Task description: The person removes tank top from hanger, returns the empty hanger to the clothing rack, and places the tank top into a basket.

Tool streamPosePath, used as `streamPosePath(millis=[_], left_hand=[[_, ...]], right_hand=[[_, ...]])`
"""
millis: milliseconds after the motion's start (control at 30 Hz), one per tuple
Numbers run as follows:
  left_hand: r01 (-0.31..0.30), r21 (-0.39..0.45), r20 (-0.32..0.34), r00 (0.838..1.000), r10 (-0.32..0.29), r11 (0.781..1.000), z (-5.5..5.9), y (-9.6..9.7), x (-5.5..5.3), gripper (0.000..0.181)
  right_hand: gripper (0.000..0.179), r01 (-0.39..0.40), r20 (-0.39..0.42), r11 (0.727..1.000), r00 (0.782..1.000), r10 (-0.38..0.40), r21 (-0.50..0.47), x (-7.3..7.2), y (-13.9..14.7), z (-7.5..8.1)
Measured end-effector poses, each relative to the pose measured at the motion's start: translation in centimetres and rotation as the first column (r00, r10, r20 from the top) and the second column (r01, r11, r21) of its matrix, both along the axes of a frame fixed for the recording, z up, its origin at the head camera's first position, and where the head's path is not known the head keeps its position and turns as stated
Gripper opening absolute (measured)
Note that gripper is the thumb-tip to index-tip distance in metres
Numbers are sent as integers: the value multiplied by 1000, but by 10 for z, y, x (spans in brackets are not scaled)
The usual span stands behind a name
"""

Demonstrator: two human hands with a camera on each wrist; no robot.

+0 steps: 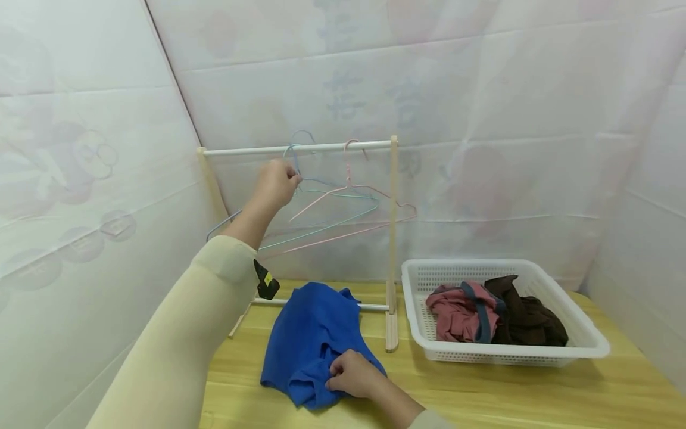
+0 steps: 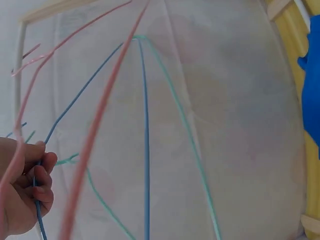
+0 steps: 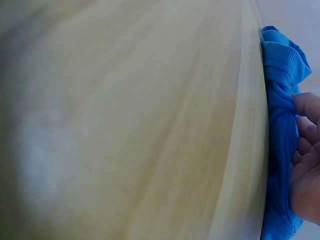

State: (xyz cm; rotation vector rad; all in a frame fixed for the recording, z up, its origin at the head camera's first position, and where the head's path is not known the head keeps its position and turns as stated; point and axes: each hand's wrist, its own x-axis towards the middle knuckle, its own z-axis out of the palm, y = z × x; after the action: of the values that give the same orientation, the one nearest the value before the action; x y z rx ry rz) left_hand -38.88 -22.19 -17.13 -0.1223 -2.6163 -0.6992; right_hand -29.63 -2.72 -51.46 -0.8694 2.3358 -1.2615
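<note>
With curled fingers and thumb, my left hand [image 1: 277, 182] grips a blue wire clothes hanger [image 2: 146, 130] near its neck, at the rack's rail. Beside it on the rail are a green hanger [image 2: 183, 120] and a pink hanger [image 2: 102, 112]; the pink one crosses in front in the left wrist view. A bunched blue garment [image 1: 316, 328] lies on the table at the foot of the rack. My right hand [image 1: 355, 374] pinches a fold at its near right side. Ribbed edging on the garment [image 3: 280, 62] shows in the right wrist view.
The rack has a white rail [image 1: 246, 151] and wooden posts [image 1: 393, 238]. To its right a white plastic basket [image 1: 415, 310] holds a reddish-pink garment [image 1: 455, 316] with grey-blue trim and a dark brown one [image 1: 530, 322]. Pale cloth walls [image 1: 509, 119] surround the wooden table [image 1: 482, 393].
</note>
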Motion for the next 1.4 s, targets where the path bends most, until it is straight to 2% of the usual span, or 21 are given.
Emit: streamPosePath(millis=[233, 467, 600, 767, 867, 933, 1000, 1033, 1067, 1100, 1133, 1167, 1200, 1267, 1333, 1400], left_hand=[[-15, -57, 45, 999, 18, 998, -10, -2, -1, 25], [-11, -99, 50, 999, 16, 995, -11, -6, 2, 32], [6, -96, 54, 999, 0, 995, -10, -7, 6, 38], [28, -52, 50, 998, -26, 998, -8, -11, 16, 47], [24, -31, -12, 1000, -24, 999, -7, -13, 25, 46], [18, -15, -79, 997, -19, 1000, -7, -13, 33, 44], [30, 17, -171, 985, -27, 999, -10, -11, 42, 42], [40, 34, -229, 973, -31, 999, -11, -9, 48, 40], [54, 40, -294, 955, -40, 998, -13, -6, 54, 38], [70, 40, -366, 929, -51, 997, -16, -4, 60, 36], [94, 31, -447, 892, -71, 995, -20, -1, 66, 33], [118, 6, -526, 845, -97, 993, -23, 3, 71, 31], [139, -29, -602, 788, -128, 990, -26, 6, 77, 28], [182, -116, -718, 664, -209, 977, -34, 15, 85, 23], [225, -214, -776, 552, -305, 951, -42, 26, 92, 20], [279, -327, -778, 464, -425, 903, -53, 36, 97, 20]], right_hand=[[47, -5, 0, 1000, 1000, 5, 12, -1, -3, 1], [48, -4, 12, 1000, 1000, 4, 17, -2, -3, 4], [47, -1, 7, 1000, 1000, 1, 22, -5, -2, 6], [48, -4, -14, 1000, 1000, 5, 30, -7, -1, 5], [48, -9, -13, 1000, 1000, 9, 26, -8, -1, 4], [48, -8, -12, 1000, 1000, 8, 21, -8, 0, 4], [47, -7, -11, 1000, 1000, 7, 18, -8, 1, 5], [47, -7, -13, 1000, 1000, 7, 17, -8, 2, 5], [47, -8, -15, 1000, 1000, 8, 16, -8, 3, 5], [46, -8, -16, 1000, 1000, 9, 14, -8, 3, 5], [46, -10, -16, 1000, 1000, 10, 14, -8, 4, 5], [46, -11, -15, 1000, 1000, 11, 14, -8, 5, 5], [47, -10, -19, 1000, 1000, 11, 16, -7, 5, 5], [47, -10, -18, 1000, 1000, 10, 13, -7, 6, 6], [48, -8, -18, 1000, 1000, 9, 12, -7, 7, 7], [49, -10, -19, 1000, 1000, 11, 13, -8, 9, 9]])
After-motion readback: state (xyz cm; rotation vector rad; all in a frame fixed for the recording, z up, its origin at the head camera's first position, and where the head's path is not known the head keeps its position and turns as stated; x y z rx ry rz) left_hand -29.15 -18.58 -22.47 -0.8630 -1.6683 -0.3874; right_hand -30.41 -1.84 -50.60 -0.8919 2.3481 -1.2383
